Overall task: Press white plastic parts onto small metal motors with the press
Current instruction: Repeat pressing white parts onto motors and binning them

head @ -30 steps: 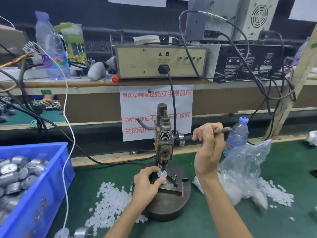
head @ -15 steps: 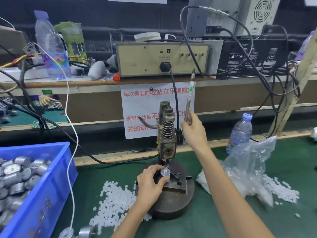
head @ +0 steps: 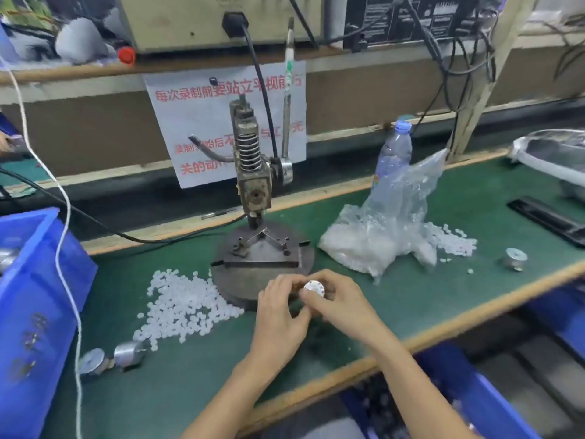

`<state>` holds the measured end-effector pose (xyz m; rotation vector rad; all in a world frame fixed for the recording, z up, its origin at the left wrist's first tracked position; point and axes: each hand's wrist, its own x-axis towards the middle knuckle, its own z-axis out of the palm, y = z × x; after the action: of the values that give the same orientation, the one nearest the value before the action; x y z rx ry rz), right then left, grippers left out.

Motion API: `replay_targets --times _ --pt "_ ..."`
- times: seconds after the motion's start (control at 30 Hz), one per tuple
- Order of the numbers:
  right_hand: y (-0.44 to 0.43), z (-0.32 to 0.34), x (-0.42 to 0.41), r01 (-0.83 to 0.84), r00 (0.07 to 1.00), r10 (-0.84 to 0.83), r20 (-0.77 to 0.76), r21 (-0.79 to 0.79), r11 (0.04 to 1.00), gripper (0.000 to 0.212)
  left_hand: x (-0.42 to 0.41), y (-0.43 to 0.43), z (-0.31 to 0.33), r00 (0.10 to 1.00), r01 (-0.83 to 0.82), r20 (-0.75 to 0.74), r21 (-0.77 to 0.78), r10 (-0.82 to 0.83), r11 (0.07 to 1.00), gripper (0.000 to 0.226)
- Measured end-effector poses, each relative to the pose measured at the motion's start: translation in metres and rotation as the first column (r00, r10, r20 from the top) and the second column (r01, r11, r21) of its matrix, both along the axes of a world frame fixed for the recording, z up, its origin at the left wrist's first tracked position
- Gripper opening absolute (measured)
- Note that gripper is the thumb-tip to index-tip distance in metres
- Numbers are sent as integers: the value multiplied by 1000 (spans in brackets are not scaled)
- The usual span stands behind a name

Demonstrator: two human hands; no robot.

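Bench: a green mat [head: 190,375] is covering the worktop, and everything below is sitting on it.
Blue bin [head: 31,296]: it is standing at the left edge, with a white cord hanging in front of it.
Press [head: 253,172]: it is standing upright at the middle of the bench on a round dark base [head: 297,264]. Its lever [head: 287,99] is pointing straight up and nothing is lying in the fixture under the ram.
Plastic bag [head: 389,223]: it is slumping to the right of the press, with white parts spilling out on its right side.
Water bottle [head: 394,147]: it is standing behind the bag, partly hidden by it.
White plastic parts [head: 186,302]: a loose heap is lying just left of the base, touching its edge.
Left hand [head: 278,315]: its fingers are curling in and pinching the left side of the small metal motor [head: 313,288].
Right hand [head: 338,302]: its thumb and fingers are gripping the same motor from the right.
Held motor: it is being held between both hands just in front of the base, round face up. The blur may be hiding a white part on it; I cannot tell.
Loose motors: two are lying near the front left [head: 129,353], and one is sitting well apart on the right [head: 514,258].
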<state>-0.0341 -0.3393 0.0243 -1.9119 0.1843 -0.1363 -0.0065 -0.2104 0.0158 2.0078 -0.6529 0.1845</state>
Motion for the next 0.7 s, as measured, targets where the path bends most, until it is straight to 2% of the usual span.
replay_targets --times 0.17,0.3,0.4,0.47,0.57,0.7 --pt "-40 -23 -74 99 993 -95 -75 51 994 9 -60 -37 -12 973 184 -132 -46 -188 982 29" --pt "-68 -50 -136 177 976 -156 -149 141 974 12 -101 -67 -38 934 334 -153 55 -323 941 25" --pt "-82 -84 -170 266 942 -226 -247 143 953 5 -124 -82 -61 894 426 -228 161 -387 890 23" --pt "-91 -114 -185 364 899 -310 -310 133 922 4 -137 -89 -72 885 441 -253 187 -390 878 18" --pt "-103 -167 -200 467 810 -393 -436 74 881 9 -148 -97 -80 903 403 -256 220 -346 889 32" --pt "-116 -234 -214 523 613 -469 -636 -118 844 17 -148 -100 -79 918 359 -253 207 -304 910 40"
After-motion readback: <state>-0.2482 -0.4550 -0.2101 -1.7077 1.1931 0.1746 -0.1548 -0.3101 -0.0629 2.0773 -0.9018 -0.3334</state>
